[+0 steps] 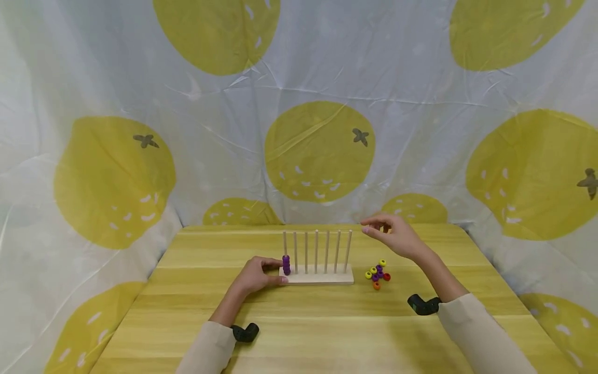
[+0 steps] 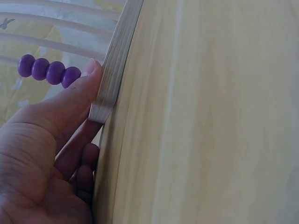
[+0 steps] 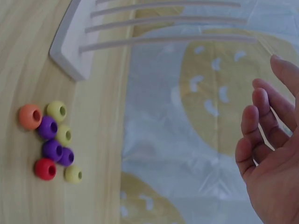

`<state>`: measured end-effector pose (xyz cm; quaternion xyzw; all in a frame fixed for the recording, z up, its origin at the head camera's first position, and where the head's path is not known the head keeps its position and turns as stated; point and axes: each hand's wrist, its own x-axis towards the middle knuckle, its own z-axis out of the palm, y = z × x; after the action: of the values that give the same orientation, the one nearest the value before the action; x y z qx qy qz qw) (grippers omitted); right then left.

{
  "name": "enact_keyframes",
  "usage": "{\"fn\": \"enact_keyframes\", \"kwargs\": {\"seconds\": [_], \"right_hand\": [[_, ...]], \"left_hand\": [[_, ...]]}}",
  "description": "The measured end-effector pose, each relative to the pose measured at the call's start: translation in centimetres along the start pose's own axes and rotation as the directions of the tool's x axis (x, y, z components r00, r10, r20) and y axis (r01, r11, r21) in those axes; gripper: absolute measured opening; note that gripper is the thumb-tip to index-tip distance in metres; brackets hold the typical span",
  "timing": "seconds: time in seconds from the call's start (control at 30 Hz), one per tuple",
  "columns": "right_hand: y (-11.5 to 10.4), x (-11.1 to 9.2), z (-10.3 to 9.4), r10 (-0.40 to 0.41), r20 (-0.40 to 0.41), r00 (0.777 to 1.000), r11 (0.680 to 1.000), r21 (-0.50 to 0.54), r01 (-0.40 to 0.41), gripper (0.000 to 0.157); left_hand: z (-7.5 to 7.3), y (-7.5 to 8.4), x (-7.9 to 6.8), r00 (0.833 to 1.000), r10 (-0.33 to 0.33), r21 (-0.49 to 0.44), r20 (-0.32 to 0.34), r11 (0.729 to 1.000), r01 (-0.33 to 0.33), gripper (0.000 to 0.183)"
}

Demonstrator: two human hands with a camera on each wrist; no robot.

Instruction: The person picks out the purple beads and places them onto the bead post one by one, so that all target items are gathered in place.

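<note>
A wooden peg stand [image 1: 317,281] with a row of upright pegs sits on the table. Several purple beads [image 1: 286,265] are stacked low on its leftmost peg. At that same end, my left hand [image 1: 254,274] grips the base, thumb along the front and fingers behind, as the left wrist view also shows. My right hand [image 1: 395,237] is raised to the right of the rightmost peg, near the height of the peg tops. Its fingers are loosely bent, and nothing shows between them in the right wrist view [image 3: 275,144].
Right of the stand lies a small cluster of loose beads: an orange bead [image 1: 376,285], a red bead [image 1: 386,277], and several yellow and purple ones. A wooden table [image 1: 308,337] carries everything. Behind it hangs a pale curtain [image 1: 411,140] with yellow fruit prints.
</note>
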<state>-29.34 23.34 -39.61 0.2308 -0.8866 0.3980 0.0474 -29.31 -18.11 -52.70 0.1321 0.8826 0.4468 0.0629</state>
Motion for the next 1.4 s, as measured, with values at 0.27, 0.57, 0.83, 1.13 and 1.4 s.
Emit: {"fn": "enact_keyframes", "kwargs": {"seconds": [0.27, 0.57, 0.83, 1.13, 1.4], "right_hand": [[2.3, -1.7, -0.5, 0.035, -0.021, 0.999, 0.999, -0.022, -0.036, 0.030], [4.8, -3.3, 0.2, 0.078, -0.006, 0.997, 0.996, -0.032, -0.078, 0.032], [7.3, -4.6, 1.2, 0.112, 0.012, 0.994, 0.994, -0.019, -0.112, 0.031], [9.1, -6.2, 2.5, 0.149, 0.013, 0.989, 0.989, -0.024, -0.149, 0.035], [9.9, -7.2, 3.3, 0.182, 0.006, 0.983, 0.983, 0.005, -0.182, 0.030]], "left_hand": [[0.0, -0.1, 0.0, 1.000, -0.012, 0.015, 0.006, 1.000, 0.012, 0.055], [0.0, 0.1, -0.1, 1.000, -0.016, 0.016, 0.003, 1.000, 0.016, 0.055], [-0.1, 0.2, 0.0, 1.000, -0.025, 0.012, -0.006, 1.000, 0.025, 0.055], [0.0, 0.2, -0.1, 1.000, -0.031, 0.012, -0.001, 0.999, 0.031, 0.057], [-0.1, 0.2, -0.1, 1.000, -0.027, 0.004, -0.001, 1.000, 0.027, 0.056]]}}
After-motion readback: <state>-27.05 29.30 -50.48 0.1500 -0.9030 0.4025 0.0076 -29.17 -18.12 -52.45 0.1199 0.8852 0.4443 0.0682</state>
